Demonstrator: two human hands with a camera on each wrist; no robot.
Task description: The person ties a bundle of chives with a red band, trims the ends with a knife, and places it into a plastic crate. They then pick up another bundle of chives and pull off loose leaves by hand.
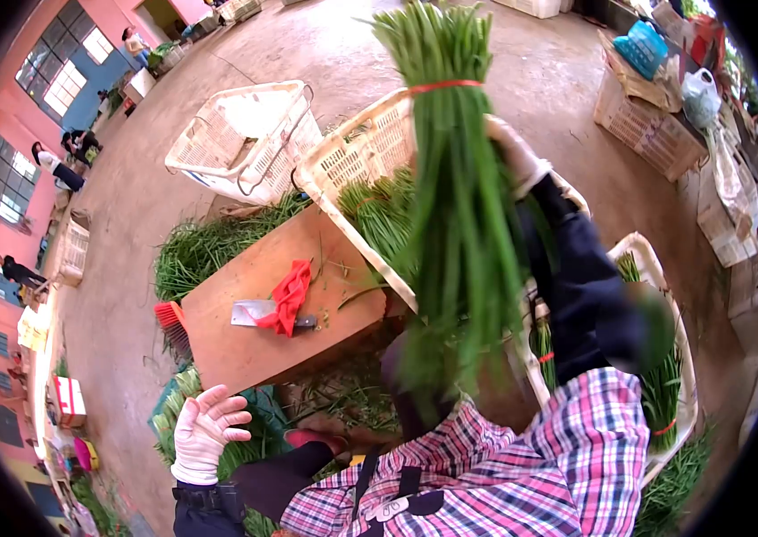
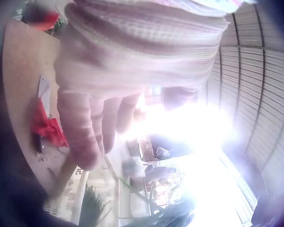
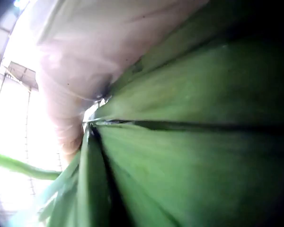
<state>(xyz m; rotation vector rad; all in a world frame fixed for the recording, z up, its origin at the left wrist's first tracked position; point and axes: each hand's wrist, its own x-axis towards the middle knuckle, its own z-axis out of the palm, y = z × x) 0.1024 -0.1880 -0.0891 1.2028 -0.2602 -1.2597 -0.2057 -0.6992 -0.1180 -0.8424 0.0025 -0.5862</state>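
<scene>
My gloved right hand (image 1: pixel 517 154) grips a large bundle of chives (image 1: pixel 455 143) just below its red band (image 1: pixel 444 87). The cut ends point up and away, while the long leaves hang down over a basket; most of the fingers are hidden behind the stalks. In the right wrist view the leaves (image 3: pixel 194 109) fill much of the picture beside the glove. My gloved left hand (image 1: pixel 206 431) is raised with fingers spread, holding nothing, off the near left corner of a wooden board (image 1: pixel 245 358). A cleaver (image 1: pixel 249 311) lies on that board with a red cloth (image 1: pixel 288 300) around its handle.
A cream basket (image 1: pixel 357 161) with more chives stands beyond the board, with a white basket (image 1: pixel 245 134) behind it. Another basket (image 1: pixel 688 376) of banded bundles is at my right. Loose greens (image 1: pixel 218 242) and a red brush (image 1: pixel 173 322) lie along the board's left side.
</scene>
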